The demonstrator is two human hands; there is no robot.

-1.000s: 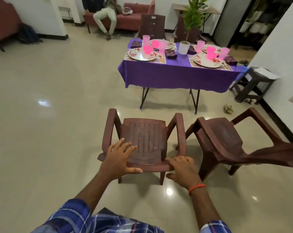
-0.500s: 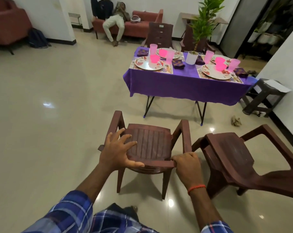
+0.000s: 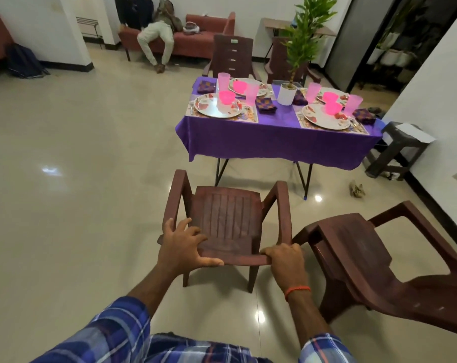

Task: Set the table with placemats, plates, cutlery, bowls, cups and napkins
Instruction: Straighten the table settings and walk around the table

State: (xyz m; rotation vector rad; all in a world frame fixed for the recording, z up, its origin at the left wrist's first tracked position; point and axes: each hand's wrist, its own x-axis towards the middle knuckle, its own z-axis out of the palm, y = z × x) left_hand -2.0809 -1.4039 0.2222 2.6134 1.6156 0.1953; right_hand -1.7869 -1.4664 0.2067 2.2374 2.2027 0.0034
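Observation:
A brown plastic chair (image 3: 227,218) stands on the floor in front of me, its seat facing the table. My left hand (image 3: 181,244) holds the top of its backrest, thumb under the rim and fingers spread over it. My right hand (image 3: 287,260) grips the backrest's right corner. Beyond the chair stands a table with a purple cloth (image 3: 274,142). On it lie placemats, patterned plates (image 3: 215,106), pink bowls (image 3: 226,96), pink cups (image 3: 223,81) and dark folded napkins (image 3: 266,104).
A second brown chair (image 3: 374,260) stands close on my right, turned sideways. A potted plant (image 3: 287,94) sits mid-table. Two more chairs stand behind the table, a dark stool (image 3: 397,150) by the right wall. A person sits on a far sofa (image 3: 196,35).
The chair has moved forward toward the table with both hands on its backrest. My right hand has shifted from resting on top to gripping the corner.

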